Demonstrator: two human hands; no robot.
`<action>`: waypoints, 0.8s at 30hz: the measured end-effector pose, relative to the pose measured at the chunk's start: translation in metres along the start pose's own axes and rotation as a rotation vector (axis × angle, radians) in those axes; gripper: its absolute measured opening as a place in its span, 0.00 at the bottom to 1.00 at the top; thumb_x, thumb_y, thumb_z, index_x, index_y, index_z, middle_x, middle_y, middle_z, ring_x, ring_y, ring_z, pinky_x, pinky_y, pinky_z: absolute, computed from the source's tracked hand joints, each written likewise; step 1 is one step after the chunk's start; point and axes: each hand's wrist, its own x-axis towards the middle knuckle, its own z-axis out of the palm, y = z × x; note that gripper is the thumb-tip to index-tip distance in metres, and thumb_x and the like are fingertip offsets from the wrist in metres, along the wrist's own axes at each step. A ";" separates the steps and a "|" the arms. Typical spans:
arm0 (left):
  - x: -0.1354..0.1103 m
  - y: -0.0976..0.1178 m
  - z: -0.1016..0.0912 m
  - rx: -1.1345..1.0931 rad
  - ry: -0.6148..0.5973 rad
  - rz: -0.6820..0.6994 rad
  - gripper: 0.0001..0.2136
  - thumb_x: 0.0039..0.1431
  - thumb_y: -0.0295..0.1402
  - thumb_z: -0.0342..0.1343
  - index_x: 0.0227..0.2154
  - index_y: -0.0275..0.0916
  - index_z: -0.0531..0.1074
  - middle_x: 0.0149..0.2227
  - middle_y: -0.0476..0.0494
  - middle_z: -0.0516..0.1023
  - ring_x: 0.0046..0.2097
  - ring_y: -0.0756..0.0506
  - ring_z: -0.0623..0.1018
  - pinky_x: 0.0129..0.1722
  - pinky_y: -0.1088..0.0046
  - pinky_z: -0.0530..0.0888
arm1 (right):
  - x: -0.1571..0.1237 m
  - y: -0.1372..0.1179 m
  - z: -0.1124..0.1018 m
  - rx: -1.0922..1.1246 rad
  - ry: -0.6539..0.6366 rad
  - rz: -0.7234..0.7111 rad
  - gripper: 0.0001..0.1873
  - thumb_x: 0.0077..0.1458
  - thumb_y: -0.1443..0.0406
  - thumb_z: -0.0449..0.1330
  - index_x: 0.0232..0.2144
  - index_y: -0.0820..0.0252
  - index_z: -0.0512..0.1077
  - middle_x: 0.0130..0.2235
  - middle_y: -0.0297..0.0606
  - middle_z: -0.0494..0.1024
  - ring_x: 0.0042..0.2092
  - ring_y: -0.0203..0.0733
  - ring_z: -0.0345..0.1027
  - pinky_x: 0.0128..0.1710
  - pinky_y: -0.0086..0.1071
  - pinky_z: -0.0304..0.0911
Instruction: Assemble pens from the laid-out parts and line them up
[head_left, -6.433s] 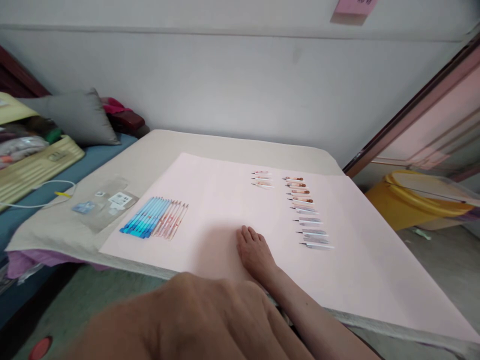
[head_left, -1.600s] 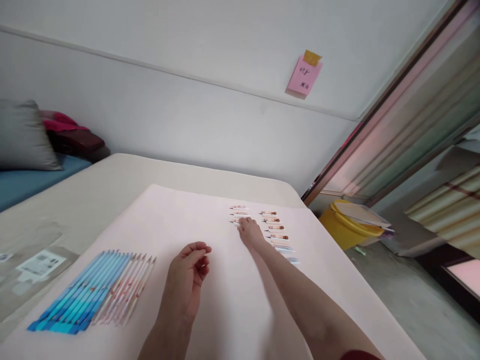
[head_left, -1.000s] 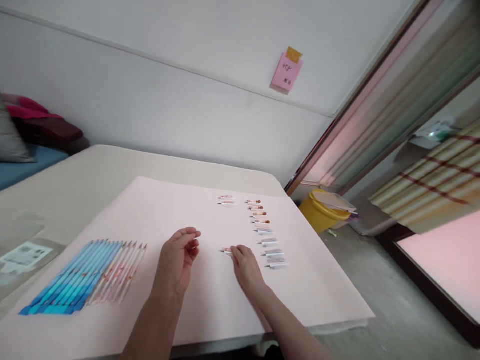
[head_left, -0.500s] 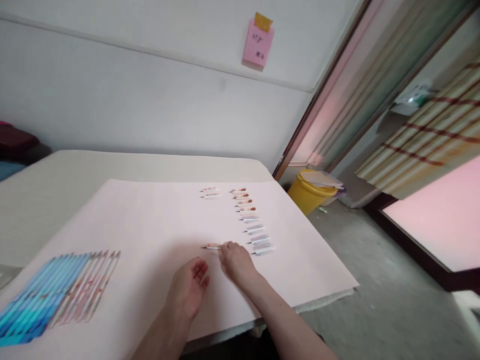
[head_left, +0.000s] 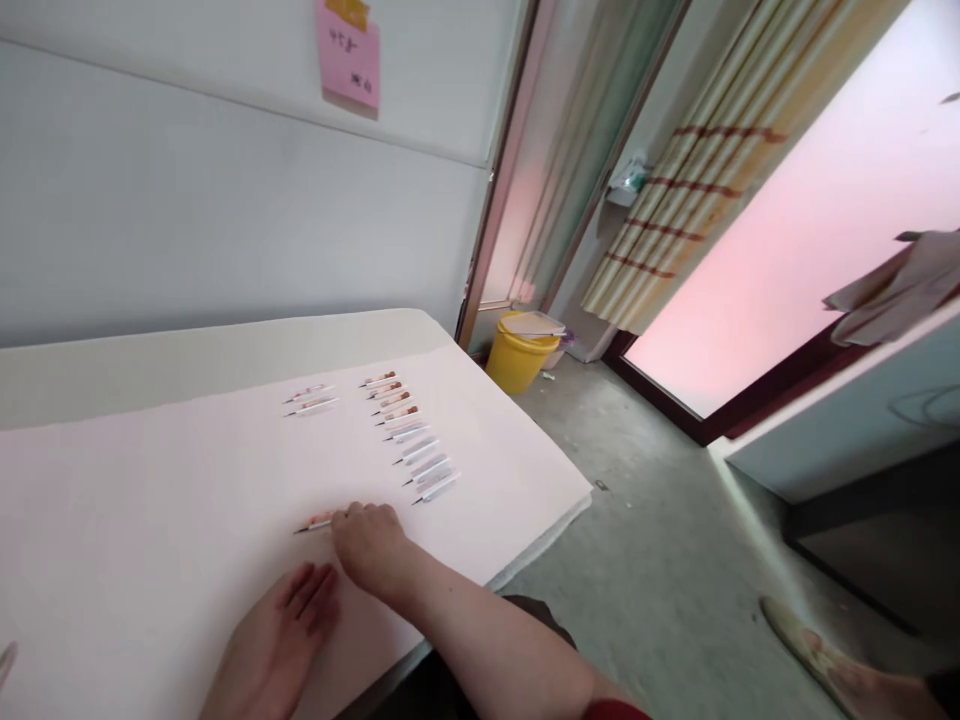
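Observation:
My right hand (head_left: 371,545) is closed over the right end of a short pen (head_left: 313,523), low over the pink-white sheet (head_left: 172,500). The pen's dark tip points left, and my fingers hide its other end. Close by on the lower left, my left hand (head_left: 277,630) is empty, its fingers loosely bent and apart. A column of several similar short pens (head_left: 409,432) lies beyond my right hand, some with brown ends and some with greyish ones. Two more pens (head_left: 311,406) lie side by side to the left of that column.
A wall (head_left: 187,210) with a pink note (head_left: 349,60) stands behind the table. Past the table's right edge are a yellow bin (head_left: 514,362), the concrete floor (head_left: 637,500) and a curtain (head_left: 705,170). Someone's foot in a shoe (head_left: 810,645) shows at lower right.
The view has swung right, so the blue and pink row at the left has nearly left the picture. My right hand keeps the pen, and my left hand stays beside it.

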 end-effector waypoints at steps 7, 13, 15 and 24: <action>0.005 0.000 -0.002 0.014 -0.009 0.027 0.05 0.57 0.22 0.47 0.32 0.35 0.67 0.35 0.41 0.74 0.33 0.46 0.77 0.30 0.65 0.76 | 0.000 -0.003 -0.007 0.060 -0.028 -0.114 0.11 0.53 0.68 0.53 0.40 0.65 0.66 0.36 0.42 0.75 0.36 0.45 0.71 0.28 0.37 0.69; 0.005 0.002 0.005 -0.038 -0.012 0.035 0.07 0.55 0.21 0.46 0.28 0.35 0.67 0.28 0.47 0.72 0.27 0.49 0.75 0.24 0.72 0.75 | 0.001 -0.015 -0.015 0.188 -0.137 -0.151 0.08 0.51 0.63 0.54 0.32 0.61 0.70 0.32 0.38 0.77 0.32 0.44 0.72 0.26 0.34 0.68; 0.011 0.001 0.003 -0.043 -0.018 0.070 0.07 0.54 0.20 0.47 0.30 0.35 0.68 0.30 0.46 0.73 0.29 0.49 0.75 0.25 0.74 0.75 | 0.001 -0.017 -0.016 0.219 -0.151 -0.144 0.09 0.51 0.63 0.54 0.33 0.60 0.70 0.32 0.38 0.77 0.32 0.44 0.72 0.25 0.33 0.67; 0.007 0.008 -0.007 -0.122 -0.015 0.135 0.04 0.55 0.22 0.52 0.33 0.32 0.70 0.37 0.37 0.74 0.35 0.46 0.77 0.29 0.71 0.77 | 0.002 0.022 -0.030 0.204 -0.087 0.140 0.13 0.57 0.67 0.48 0.39 0.52 0.71 0.40 0.34 0.75 0.41 0.38 0.68 0.36 0.29 0.60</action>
